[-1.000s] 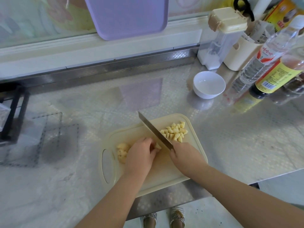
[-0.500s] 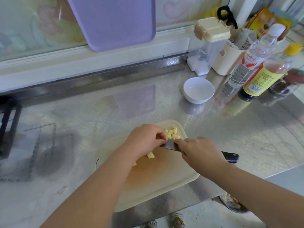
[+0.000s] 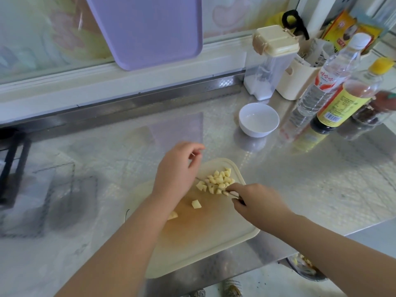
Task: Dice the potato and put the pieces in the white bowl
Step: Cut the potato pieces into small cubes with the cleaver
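1. Two bare hands show on my feed over a cream cutting board [image 3: 214,243], with a black rack [image 3: 12,168] far off to the left.
2. I see the left hand [image 3: 177,168] above the board's far edge, fingers loosely curled and holding nothing.
3. Two stray cubes [image 3: 196,204] lie apart on the board's stained middle, one partly hidden by the left forearm.
4. The diced potato [image 3: 219,182] is a heap of pale yellow, peeled, uneven small cubes at the board's far right corner.
5. The knife [image 3: 232,194] blade shows on both sides of the heap. I cannot tell whether the cubes lie on it.
6. The right hand [image 3: 257,204] grips the knife handle, forefinger stretched toward the heap.
7. The white bowl [image 3: 258,120] stands on the counter beyond the board, apart from it, with bottles [image 3: 340,99] just to its right.
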A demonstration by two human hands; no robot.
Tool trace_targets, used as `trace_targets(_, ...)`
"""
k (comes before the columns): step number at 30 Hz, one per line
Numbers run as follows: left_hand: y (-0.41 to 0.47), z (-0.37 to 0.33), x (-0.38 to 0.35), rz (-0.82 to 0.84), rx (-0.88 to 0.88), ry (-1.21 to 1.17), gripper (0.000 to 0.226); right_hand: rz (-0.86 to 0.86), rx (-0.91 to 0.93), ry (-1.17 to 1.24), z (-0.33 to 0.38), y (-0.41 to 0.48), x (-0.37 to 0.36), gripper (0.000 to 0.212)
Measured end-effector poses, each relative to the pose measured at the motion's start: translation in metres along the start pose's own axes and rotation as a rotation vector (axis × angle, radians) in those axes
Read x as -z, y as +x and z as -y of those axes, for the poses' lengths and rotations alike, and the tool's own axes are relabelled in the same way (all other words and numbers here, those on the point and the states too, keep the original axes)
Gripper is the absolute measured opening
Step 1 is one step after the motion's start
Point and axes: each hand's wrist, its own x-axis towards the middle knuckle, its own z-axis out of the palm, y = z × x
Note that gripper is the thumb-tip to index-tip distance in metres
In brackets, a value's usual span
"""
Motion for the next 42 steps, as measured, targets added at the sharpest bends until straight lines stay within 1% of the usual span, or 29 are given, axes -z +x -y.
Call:
trace_targets(1,-0.007,0.001,0.007,-0.117,0.011,-0.045,0.02,0.004,-0.03,0.083,0.0,0.001,0.0,0.028)
trace_targets(2,-0.015,0.004,0.011,-0.197,0.033,-0.068,0.019,-0.001,-0.053,0.163,0.0,0.002,-0.001,0.024)
trace_targets(3,-0.023,0.009,0.013,-0.229,0.06,-0.067,0.017,-0.007,-0.066,0.237,0.001,0.004,-0.002,0.017)
trace_targets(4,-0.031,0.017,0.01,-0.2,0.087,-0.053,0.015,-0.017,-0.079,0.304,0.0,0.005,-0.003,0.015)
trace_targets(5,-0.038,0.025,0.005,-0.111,0.115,-0.033,0.016,-0.029,-0.093,0.351,0.0,0.006,-0.004,0.017)
trace_targets(7,-0.05,0.041,-0.006,0.179,0.132,0.048,0.021,-0.028,-0.113,0.405,0.0,0.007,-0.005,0.019)
trace_targets(8,-0.054,0.047,-0.011,0.321,0.101,0.129,0.024,-0.025,-0.119,0.419,0.001,0.007,-0.004,0.019)
trace_targets(9,-0.057,0.051,-0.016,0.425,0.062,0.216,0.026,-0.02,-0.12,0.424,0.001,0.007,-0.004,0.018)
trace_targets(10,-0.058,0.052,-0.02,0.481,0.033,0.287,0.027,-0.018,-0.12,0.423,0.001,0.007,-0.004,0.017)
trace_targets(12,-0.057,0.052,-0.023,0.523,0.006,0.356,0.025,-0.015,-0.124,0.419,0.002,0.006,-0.004,0.017)
trace_targets(15,-0.054,0.05,-0.024,0.515,0.015,0.35,0.022,-0.004,-0.123,0.413,0.003,0.003,-0.005,0.016)
trace_targets(17,-0.052,0.052,-0.019,0.518,0.134,0.273,0.019,0.001,-0.12,0.408,0.005,0.003,-0.005,0.016)
trace_targets(19,-0.048,0.055,-0.014,0.572,0.254,0.224,0.017,0.013,-0.113,0.406,0.007,0.002,-0.007,0.016)
trace_targets(21,-0.045,0.058,-0.014,0.611,0.265,0.252,0.015,0.032,-0.101,0.387,0.01,0.002,-0.009,0.017)
trace_targets(24,-0.044,0.058,-0.018,0.564,0.253,0.253,0.016,0.055,-0.087,0.369,0.016,0.002,-0.012,0.017)
trace_targets(29,-0.049,0.058,-0.025,0.42,0.287,0.18,0.019,0.076,-0.094,0.392,0.021,0.003,-0.017,0.016)
trace_targets(32,-0.057,0.06,-0.026,0.391,0.278,0.133,0.021,0.07,-0.103,0.39,0.023,0.004,-0.019,0.017)
trace_targets(34,-0.061,0.061,-0.025,0.376,0.281,0.102,0.018,0.067,-0.108,0.395,0.026,0.004,-0.021,0.019)
trace_targets(38,-0.066,0.06,-0.027,0.324,0.325,0.135,0.013,0.083,-0.115,0.39,0.032,0.001,-0.027,0.018)
trace_targets(42,-0.072,0.053,-0.032,0.272,0.361,0.183,0.017,0.05,-0.122,0.37,0.039,-0.001,-0.033,0.016)
